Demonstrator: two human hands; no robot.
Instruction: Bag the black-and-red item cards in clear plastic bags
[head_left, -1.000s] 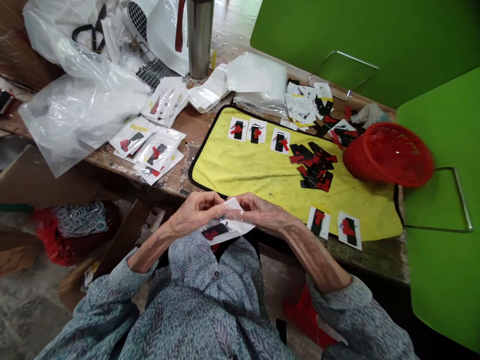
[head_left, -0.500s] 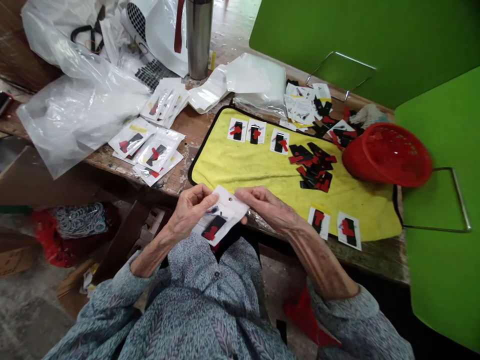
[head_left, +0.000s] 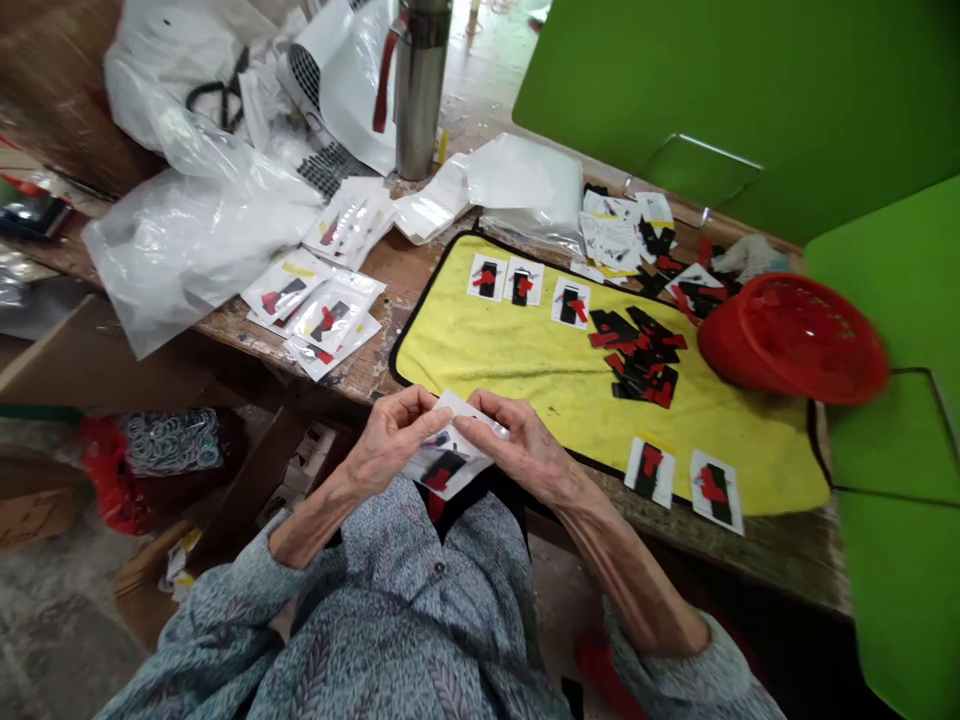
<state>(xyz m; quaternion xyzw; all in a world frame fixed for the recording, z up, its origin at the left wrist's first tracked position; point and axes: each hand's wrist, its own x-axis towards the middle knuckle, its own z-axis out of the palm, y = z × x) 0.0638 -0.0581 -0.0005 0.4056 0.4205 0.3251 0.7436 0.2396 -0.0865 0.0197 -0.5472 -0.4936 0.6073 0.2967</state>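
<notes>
Over my lap, just off the table's front edge, I hold a small white plastic packet (head_left: 459, 480) with a black and red piece and a printed card inside. My left hand (head_left: 397, 432) pinches its upper left edge between thumb and fingers. On the upper right edge, my right hand (head_left: 521, 445) is closed with its thumb pressed on top. The fingers partly cover the packet's top. Beyond my hands lies a yellow cloth (head_left: 480, 350) with black trim. It bears several cards with black and red pieces, and a pile of loose black and red pieces (head_left: 641, 355).
Filled packets (head_left: 330, 315) lie in stacks at the left, beside a crumpled clear plastic bag (head_left: 202, 220). A steel flask (head_left: 421, 100) stands at the back. A red basket (head_left: 795, 340) leans at the right by green panels (head_left: 645, 90). Open cardboard boxes sit below left.
My right hand has shifted left along the packet, its thumb now pressing over the top edge. Both hands are closer together. The view has moved slightly, so the table appears lower and further right.
</notes>
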